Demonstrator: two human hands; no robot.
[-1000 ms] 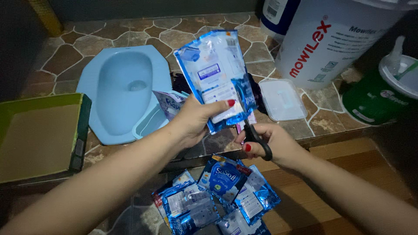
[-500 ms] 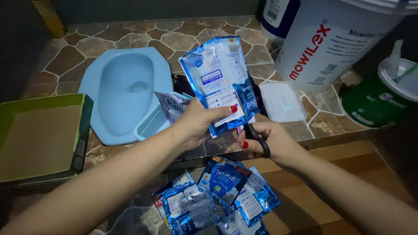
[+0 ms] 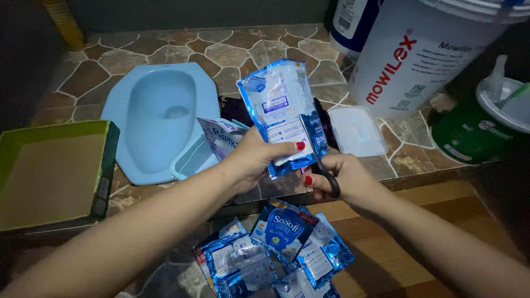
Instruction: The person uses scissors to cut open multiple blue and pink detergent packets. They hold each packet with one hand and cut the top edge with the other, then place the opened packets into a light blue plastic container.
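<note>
Head view shows the left hand [image 3: 255, 157] pinched on a blue and white refill pouch [image 3: 284, 116], thumb across its lower front, holding it upright above the blue squat toilet pan's [image 3: 149, 118] right edge. The right hand [image 3: 342, 176] is closed through the black handles of a pair of scissors [image 3: 330, 177], just right of the pouch's bottom corner; the blades are hidden behind the pouch. Compared with half a second ago, the pouch stands a little straighter and both hands have barely shifted. More blue pouches [image 3: 276, 248] lie heaped on the floor below the hands. A white bucket [image 3: 430, 55] stands right of the pan, a clear lid [image 3: 359, 131] beside it.
</note>
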